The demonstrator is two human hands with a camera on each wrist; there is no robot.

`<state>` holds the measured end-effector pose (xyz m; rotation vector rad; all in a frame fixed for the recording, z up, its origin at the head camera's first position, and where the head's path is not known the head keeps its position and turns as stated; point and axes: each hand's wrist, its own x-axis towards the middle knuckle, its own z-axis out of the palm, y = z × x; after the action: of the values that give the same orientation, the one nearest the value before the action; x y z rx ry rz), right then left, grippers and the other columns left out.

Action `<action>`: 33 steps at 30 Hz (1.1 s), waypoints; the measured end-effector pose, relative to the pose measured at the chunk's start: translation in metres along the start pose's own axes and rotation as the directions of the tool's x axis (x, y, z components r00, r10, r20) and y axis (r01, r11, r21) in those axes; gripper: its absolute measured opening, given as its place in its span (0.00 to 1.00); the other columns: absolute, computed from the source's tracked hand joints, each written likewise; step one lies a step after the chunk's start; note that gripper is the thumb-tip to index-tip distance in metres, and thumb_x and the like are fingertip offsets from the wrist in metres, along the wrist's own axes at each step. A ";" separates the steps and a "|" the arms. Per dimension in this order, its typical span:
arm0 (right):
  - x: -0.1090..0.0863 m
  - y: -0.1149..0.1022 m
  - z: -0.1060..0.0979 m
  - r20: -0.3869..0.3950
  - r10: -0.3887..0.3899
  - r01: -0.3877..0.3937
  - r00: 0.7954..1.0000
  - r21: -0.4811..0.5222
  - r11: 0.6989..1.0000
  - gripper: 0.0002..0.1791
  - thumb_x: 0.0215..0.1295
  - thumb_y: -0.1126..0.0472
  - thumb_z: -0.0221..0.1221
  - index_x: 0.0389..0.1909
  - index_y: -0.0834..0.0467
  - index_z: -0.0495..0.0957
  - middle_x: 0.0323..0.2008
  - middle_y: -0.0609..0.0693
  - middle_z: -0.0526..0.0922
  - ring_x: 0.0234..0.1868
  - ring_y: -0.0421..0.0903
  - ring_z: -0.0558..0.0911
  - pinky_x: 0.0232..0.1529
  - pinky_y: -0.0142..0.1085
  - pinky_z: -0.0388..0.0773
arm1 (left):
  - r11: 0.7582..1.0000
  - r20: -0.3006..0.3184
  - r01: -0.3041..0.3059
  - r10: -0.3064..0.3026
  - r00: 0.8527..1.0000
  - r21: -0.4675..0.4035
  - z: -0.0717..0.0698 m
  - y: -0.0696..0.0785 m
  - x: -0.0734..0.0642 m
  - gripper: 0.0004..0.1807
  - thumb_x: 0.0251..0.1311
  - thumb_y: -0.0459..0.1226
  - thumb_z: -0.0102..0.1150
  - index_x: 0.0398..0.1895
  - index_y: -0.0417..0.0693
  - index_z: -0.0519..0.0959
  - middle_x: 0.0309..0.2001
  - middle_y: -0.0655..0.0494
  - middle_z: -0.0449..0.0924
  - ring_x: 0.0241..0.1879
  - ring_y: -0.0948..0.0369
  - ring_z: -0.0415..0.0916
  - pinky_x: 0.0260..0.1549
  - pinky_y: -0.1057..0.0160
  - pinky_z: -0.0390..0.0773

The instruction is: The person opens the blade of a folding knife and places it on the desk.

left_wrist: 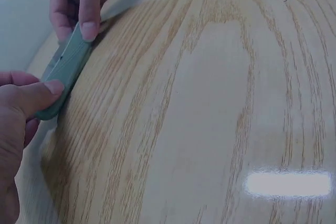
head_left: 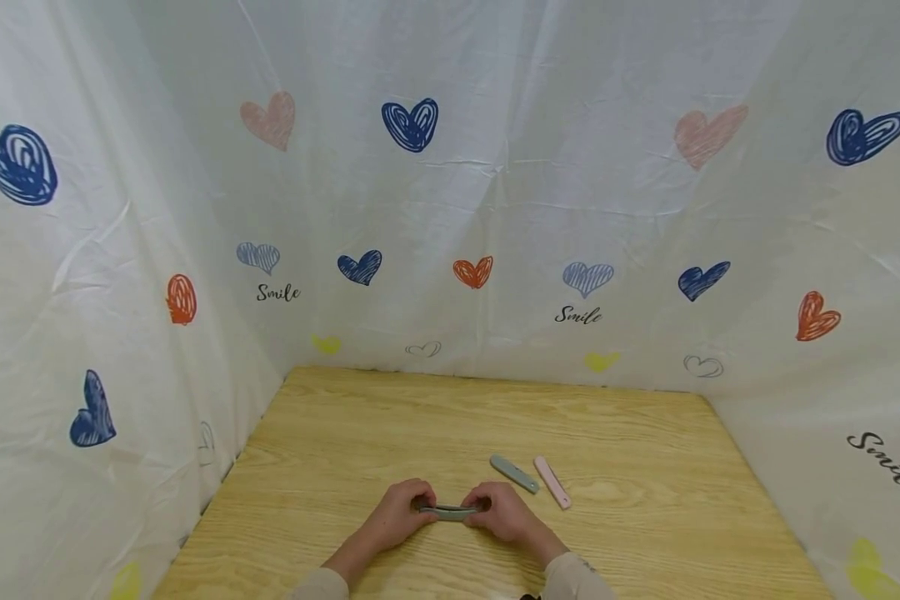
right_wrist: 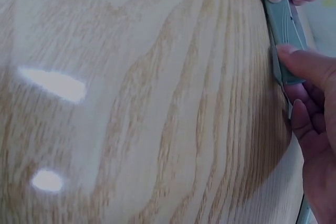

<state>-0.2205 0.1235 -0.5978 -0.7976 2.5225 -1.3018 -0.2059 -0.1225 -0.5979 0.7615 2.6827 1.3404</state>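
Note:
A green folding knife (head_left: 450,514) is held level between both hands near the front of the table. My left hand (head_left: 399,514) pinches one end between thumb and fingers, and my right hand (head_left: 501,512) pinches the other. In the left wrist view, a metallic strip shows along the edge of the green handle (left_wrist: 75,72). The right wrist view shows the thumb pressed on the grooved side of the knife (right_wrist: 286,22). Beyond the right hand lie a grey-green knife (head_left: 514,474) and a pink knife (head_left: 552,482), both closed.
The wood-grain table (head_left: 345,433) is bordered by a white curtain (head_left: 495,200) printed with hearts at the back and sides. Light glints off the tabletop in both wrist views.

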 end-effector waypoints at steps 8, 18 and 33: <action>-0.009 0.001 -0.008 -0.023 0.177 -0.164 0.984 0.270 0.949 0.11 0.60 0.57 0.66 0.40 0.59 0.85 0.35 0.49 0.84 0.32 0.34 0.77 0.32 0.25 0.76 | 0.981 -0.031 0.108 -0.114 0.993 -0.164 0.003 -0.002 0.004 0.14 0.55 0.40 0.69 0.40 0.43 0.79 0.33 0.57 0.79 0.31 0.73 0.73 0.30 0.73 0.77; -0.009 0.001 -0.012 -0.023 0.202 -0.173 0.979 0.424 0.889 0.14 0.59 0.63 0.66 0.42 0.68 0.79 0.34 0.48 0.82 0.34 0.35 0.78 0.34 0.25 0.77 | 0.845 -0.022 0.227 -0.271 0.962 -0.484 0.005 0.007 0.012 0.15 0.56 0.35 0.67 0.40 0.32 0.78 0.36 0.51 0.82 0.32 0.69 0.77 0.32 0.74 0.79; -0.009 -0.007 -0.011 -0.005 0.238 -0.185 0.971 0.612 0.769 0.18 0.60 0.70 0.63 0.45 0.79 0.73 0.30 0.41 0.82 0.33 0.36 0.79 0.38 0.27 0.80 | 0.680 0.107 0.245 -0.239 0.965 -0.691 0.006 0.013 0.011 0.18 0.59 0.26 0.62 0.46 0.17 0.71 0.30 0.59 0.79 0.32 0.66 0.81 0.41 0.65 0.86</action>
<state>-0.2152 0.1326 -0.5857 -0.3040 1.9470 -1.9277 -0.2087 -0.1071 -0.5896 0.2937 1.8798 2.0394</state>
